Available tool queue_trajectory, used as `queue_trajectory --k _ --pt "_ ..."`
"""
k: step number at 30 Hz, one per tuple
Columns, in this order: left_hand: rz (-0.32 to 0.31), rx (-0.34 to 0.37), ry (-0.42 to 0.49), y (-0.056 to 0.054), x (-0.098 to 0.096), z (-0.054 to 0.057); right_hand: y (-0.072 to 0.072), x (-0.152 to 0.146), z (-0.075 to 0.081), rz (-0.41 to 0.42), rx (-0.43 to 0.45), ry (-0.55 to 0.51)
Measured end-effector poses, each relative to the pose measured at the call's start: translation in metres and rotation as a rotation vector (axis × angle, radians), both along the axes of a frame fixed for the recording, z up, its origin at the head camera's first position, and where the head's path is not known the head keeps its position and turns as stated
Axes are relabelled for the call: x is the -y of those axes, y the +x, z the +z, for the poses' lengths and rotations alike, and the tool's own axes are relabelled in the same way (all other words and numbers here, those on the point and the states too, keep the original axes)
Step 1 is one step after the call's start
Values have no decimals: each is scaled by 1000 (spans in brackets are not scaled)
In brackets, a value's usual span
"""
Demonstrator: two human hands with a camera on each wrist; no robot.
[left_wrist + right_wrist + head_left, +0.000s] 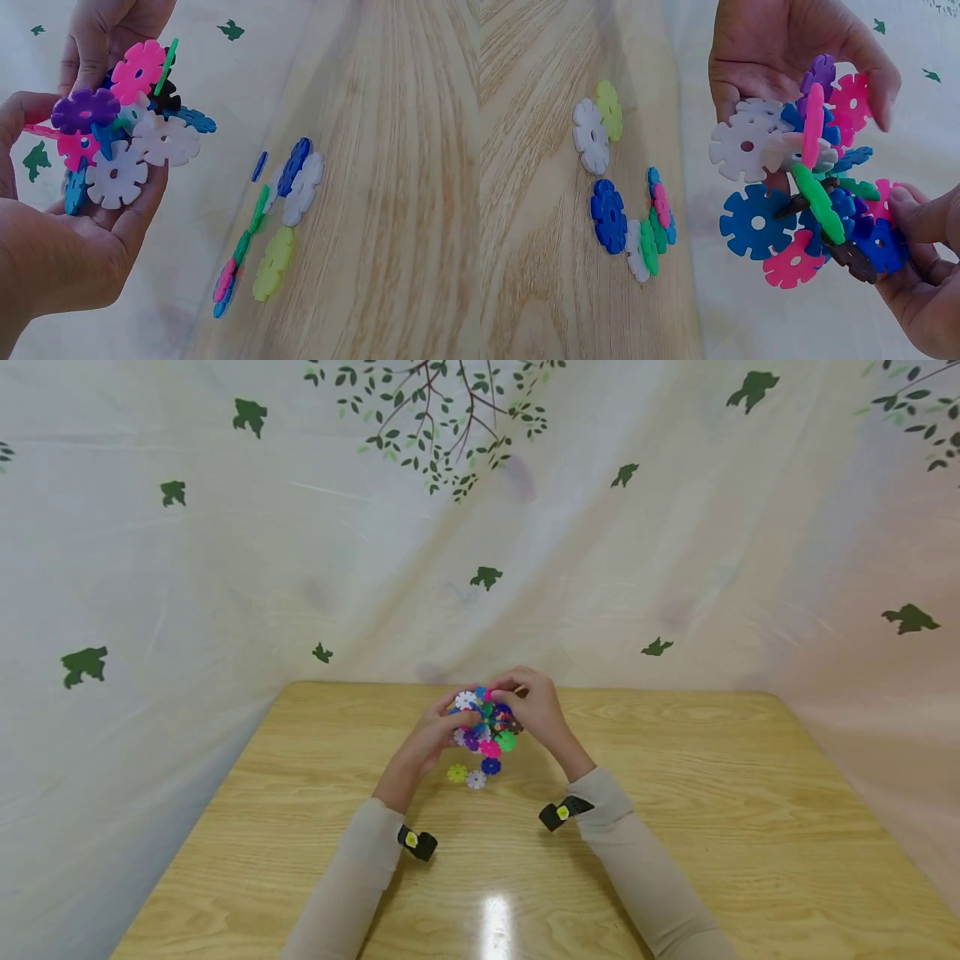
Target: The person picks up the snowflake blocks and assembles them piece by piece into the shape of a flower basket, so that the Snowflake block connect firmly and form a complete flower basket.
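A ball-like cluster of interlocking flower-shaped plastic discs [759, 223], in pink, white, blue, purple, green and brown, is held up above the table. My left hand [429, 737] cradles it from the left, palm up, with white discs [116, 175] over the fingers in the left wrist view. From the other side, my right hand [537, 703] pinches a pink disc [883, 202] at the cluster's edge between thumb and fingers. A dark blue disc [881, 246] lies right beside those fingertips. The middle of the cluster is partly hidden by overlapping discs.
Loose discs lie on the wooden table [675, 827] below the hands: a yellow disc [457, 773], a white disc [476, 779], a blue disc [491, 766], and several green, pink and blue ones. A printed cloth [570, 593] hangs behind the table's far edge.
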State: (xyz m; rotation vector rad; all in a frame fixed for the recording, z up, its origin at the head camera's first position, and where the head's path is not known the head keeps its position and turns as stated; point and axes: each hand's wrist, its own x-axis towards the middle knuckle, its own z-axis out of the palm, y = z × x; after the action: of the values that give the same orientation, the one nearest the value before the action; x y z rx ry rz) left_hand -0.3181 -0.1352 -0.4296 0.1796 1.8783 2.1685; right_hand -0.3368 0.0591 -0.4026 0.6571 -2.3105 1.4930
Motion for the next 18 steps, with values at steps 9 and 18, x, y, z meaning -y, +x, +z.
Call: queue_trajectory --k 9,18 --pt "-1 27 121 -1 0 -3 0 1 -2 -99 -8 -109" --pt "67 35 210 -1 -3 -4 4 6 -1 -84 27 -149"
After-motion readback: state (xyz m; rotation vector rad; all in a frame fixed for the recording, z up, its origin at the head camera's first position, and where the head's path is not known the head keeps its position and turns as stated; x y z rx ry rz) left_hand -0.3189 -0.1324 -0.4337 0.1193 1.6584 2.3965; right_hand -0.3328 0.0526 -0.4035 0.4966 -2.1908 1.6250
